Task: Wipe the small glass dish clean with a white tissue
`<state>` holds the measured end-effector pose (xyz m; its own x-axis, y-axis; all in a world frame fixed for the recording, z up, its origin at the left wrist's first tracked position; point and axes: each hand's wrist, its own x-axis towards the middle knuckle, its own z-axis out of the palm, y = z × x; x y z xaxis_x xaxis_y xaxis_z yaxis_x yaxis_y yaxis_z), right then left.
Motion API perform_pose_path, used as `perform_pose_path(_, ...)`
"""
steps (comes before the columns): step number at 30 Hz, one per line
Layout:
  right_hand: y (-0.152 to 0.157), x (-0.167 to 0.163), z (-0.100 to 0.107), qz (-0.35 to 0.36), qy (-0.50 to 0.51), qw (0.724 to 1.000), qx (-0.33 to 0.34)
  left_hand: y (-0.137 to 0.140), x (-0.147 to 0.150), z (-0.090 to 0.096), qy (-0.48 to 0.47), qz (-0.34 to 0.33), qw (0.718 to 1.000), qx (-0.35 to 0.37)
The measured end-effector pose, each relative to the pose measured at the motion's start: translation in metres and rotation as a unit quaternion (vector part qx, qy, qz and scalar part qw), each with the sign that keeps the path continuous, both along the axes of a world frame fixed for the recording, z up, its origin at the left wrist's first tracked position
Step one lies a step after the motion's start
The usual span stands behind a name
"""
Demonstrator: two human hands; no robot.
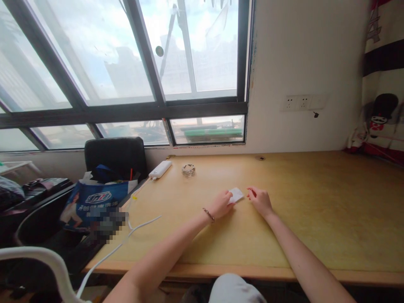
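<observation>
At the near left of the pale yellow, wood-edged desk (315,227), a thin white cable (110,253) crosses the edge. Farther in, the left hand (221,205) has its grip clamped on a small, flat white paper-like piece (236,195), held just above or against the desk; actual contact cannot be determined. The right hand (259,201) is just beside the piece, apart from it, fingers curled; whether its grip is closed on a small object cannot be determined. Status: pick-up appears complete; handling appears in progress; release is not yet done. Any fold or opening is too small to confirm. Beyond, a silvery openwork ring-shaped object (188,170) and a white rectangular plastic device (160,169) rest untouched.
</observation>
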<state>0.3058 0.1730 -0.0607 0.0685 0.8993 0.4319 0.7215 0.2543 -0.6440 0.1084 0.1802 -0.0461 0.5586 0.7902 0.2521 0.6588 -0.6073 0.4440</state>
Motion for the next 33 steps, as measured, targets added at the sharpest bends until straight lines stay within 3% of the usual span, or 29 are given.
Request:
perform_pose_path(5, 0.006, 0.008, -0.006, -0.036, 0.016, 0.999, 0.007, 0.021, 0.033, -0.012, -0.043, -0.091, 0.995, 0.026)
perform_pose_path(10, 0.006, 0.009, -0.006, -0.071, 0.031, 0.997, 0.008, 0.018, 0.022, -0.015, -0.087, -0.108, 0.99, 0.009)
perform_pose_path(15, 0.005, 0.008, -0.007, -0.071, 0.04, 0.997, 0.007, 0.015, 0.016, -0.014, -0.178, -0.03, 0.982, -0.052)
perform_pose_path(18, 0.005, 0.009, -0.009, -0.062, 0.056, 0.996, 0.004, 0.02, 0.018, -0.015, -0.256, 0.041, 0.962, -0.085)
perform_pose_path(21, 0.008, 0.009, -0.011, -0.058, 0.083, 0.995, 0.003, 0.024, 0.021, -0.015, -0.374, 0.095, 0.91, -0.155)
perform_pose_path(26, 0.013, 0.008, -0.016, -0.034, 0.169, 0.985, -0.017, 0.024, 0.027, -0.018, -0.57, 0.111, 0.742, -0.336)
perform_pose_path(28, 0.013, 0.006, -0.016, -0.006, 0.223, 0.974, -0.039, 0.023, 0.027, -0.018, -0.613, 0.094, 0.694, -0.366)
perform_pose_path(30, 0.012, 0.004, -0.014, 0.036, 0.301, 0.95, -0.072, 0.024, 0.026, -0.017, -0.634, 0.077, 0.672, -0.375)
perform_pose_path(33, 0.01, 0.003, -0.01, 0.102, 0.443, 0.883, -0.114, 0.025, 0.025, -0.017, -0.631, 0.057, 0.671, -0.385)
